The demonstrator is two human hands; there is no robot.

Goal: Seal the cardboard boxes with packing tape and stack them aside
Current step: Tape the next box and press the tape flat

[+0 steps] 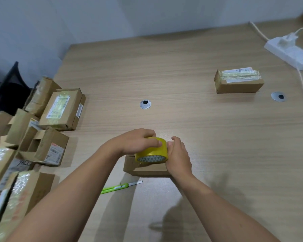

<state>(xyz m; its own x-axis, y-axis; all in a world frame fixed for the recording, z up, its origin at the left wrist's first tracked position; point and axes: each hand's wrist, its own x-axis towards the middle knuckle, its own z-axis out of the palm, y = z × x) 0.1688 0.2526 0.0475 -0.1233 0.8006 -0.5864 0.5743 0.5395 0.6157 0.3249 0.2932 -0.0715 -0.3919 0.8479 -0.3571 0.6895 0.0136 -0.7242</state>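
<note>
So the left hand (138, 142) gripped the tape roll (151, 152) atop the small box (143, 169) mid-table, and the right hand (177, 154) curled round its side (hunting the end, probably). Best to pull slow, straight along the seam.

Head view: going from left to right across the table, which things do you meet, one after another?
box pile → tape roll → taped box → right cable hole
</note>
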